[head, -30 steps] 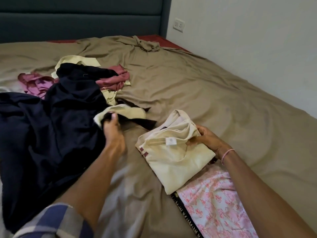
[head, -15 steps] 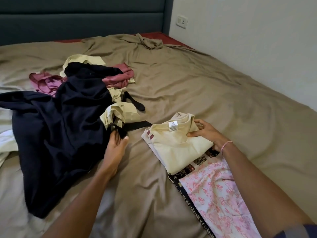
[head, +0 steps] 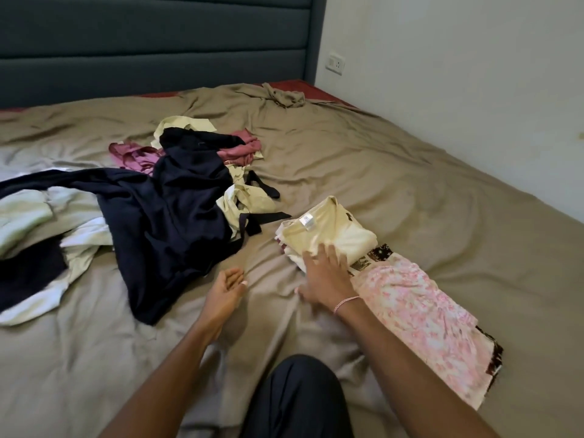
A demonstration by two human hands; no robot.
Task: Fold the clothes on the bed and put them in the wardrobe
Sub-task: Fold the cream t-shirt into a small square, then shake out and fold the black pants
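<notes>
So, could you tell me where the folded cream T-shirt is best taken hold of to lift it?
Probably under its left and right edges, coming from the near side. The cream T-shirt lies flat in loose layers, so pinching one corner would likely unfold it; the right hand rests on its near edge.

One bed (head: pixel 410 172) is recorded. Two hands are counted: left hand (head: pixel 225 290), right hand (head: pixel 327 276). Three folded pieces are noted: cream shirt (head: pixel 331 235), pink floral cloth (head: pixel 423 311), dark patterned cloth (head: pixel 380 252). One navy garment (head: pixel 177 210) and one wall socket (head: pixel 335 63) are logged. Remaining loose garments (head: pixel 139 154) cannot be counted reliably.
</notes>
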